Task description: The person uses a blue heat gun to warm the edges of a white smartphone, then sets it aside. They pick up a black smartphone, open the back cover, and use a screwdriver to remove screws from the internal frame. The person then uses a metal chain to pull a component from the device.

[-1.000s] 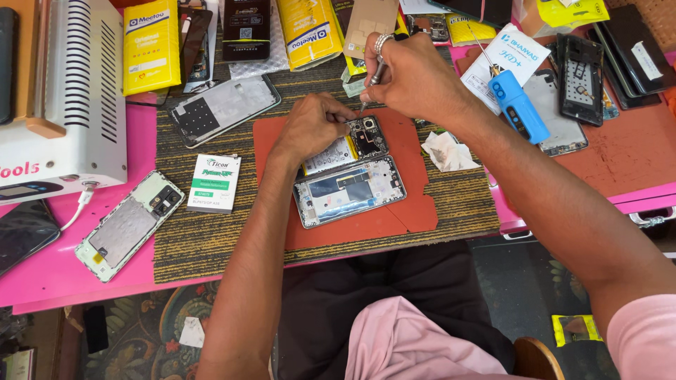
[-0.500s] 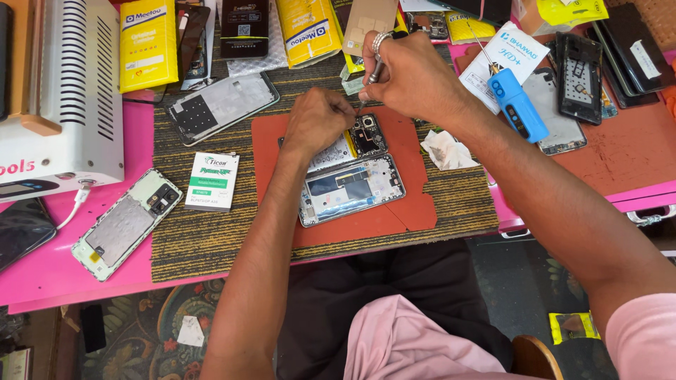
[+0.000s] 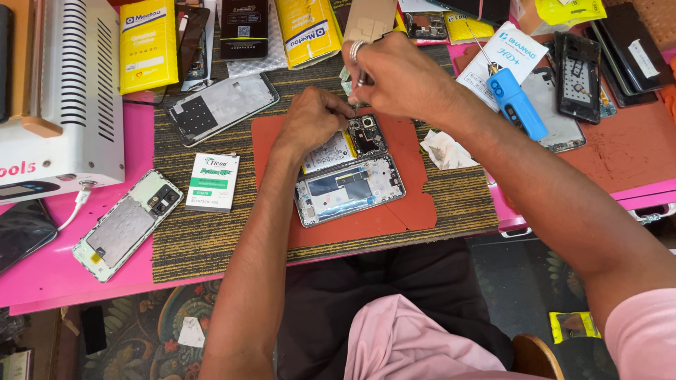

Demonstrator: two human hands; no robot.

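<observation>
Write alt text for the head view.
Two hands work on an opened phone on a red mat: left hand presses it, right hand holds a thin tool over it. Phone parts and boxes surround it.

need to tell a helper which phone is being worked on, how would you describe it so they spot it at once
Find the red mat in the middle of the striped cloth. The opened phone lies on it, insides up, under the left hand. Unlike the phone shells lying off to the sides, it alone is on the red mat and being touched.
</observation>
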